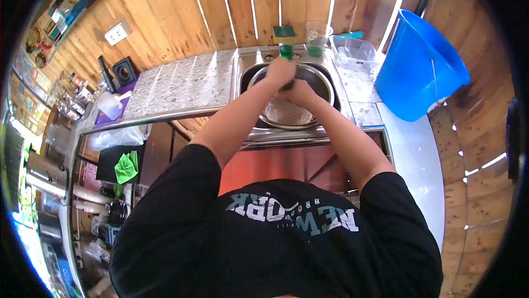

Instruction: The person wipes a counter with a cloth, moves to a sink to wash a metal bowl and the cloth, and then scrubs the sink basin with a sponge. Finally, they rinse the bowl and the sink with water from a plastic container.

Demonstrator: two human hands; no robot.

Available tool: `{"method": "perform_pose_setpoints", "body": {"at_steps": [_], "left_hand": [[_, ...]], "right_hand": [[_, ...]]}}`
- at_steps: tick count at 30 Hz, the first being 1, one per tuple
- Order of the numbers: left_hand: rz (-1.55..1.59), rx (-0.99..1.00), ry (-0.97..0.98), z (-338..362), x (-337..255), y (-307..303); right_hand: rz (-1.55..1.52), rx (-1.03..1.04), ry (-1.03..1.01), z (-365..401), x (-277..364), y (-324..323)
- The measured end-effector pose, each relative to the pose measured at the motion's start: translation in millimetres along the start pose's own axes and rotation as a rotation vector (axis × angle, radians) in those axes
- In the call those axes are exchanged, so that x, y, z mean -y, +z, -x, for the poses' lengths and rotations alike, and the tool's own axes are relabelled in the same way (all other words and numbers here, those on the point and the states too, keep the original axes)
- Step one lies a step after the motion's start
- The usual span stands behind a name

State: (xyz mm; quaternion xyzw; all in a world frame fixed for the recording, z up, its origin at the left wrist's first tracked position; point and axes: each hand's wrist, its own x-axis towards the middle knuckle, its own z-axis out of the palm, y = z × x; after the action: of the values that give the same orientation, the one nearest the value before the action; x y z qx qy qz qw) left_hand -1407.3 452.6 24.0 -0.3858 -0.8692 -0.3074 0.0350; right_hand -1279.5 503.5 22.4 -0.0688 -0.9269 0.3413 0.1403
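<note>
My left hand (281, 71) and my right hand (301, 94) are close together over a round metal bowl (329, 86), which sits in the steel sink (238, 80). The fingers of both hands are closed. Between them a small dark thing (287, 85) shows, mostly covered by the hands; I cannot tell what it is. Cloudy, whitish water (286, 114) lies in the bowl below my right hand. Just behind my left hand, at the sink's back edge, stands a small green container (286, 51).
A green and yellow sponge (284, 33) and a clear cup (317, 36) are behind the sink. To the right are a clear plastic tub (355, 50) and a large blue bucket (419, 69). A white jug (110, 105) stands left; a green cloth (127, 167) hangs below the counter.
</note>
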Motion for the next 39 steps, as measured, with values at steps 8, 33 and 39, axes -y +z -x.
{"method": "perform_pose_setpoints", "body": {"at_steps": [8, 33, 39], "left_hand": [[0.627, -0.002, -0.319, 35.3, 21.8, -38.2], [1.404, -0.143, -0.374, 64.8, 27.3, -42.7], [1.298, -0.209, -0.358, 57.5, 34.6, -23.5]], "right_hand": [[0.646, 0.204, -0.078, 11.9, -6.0, -16.7], [0.533, -0.478, 0.358, 1.3, 74.4, -89.3], [0.787, -0.421, 0.382, -11.7, 144.1, -99.3]]}}
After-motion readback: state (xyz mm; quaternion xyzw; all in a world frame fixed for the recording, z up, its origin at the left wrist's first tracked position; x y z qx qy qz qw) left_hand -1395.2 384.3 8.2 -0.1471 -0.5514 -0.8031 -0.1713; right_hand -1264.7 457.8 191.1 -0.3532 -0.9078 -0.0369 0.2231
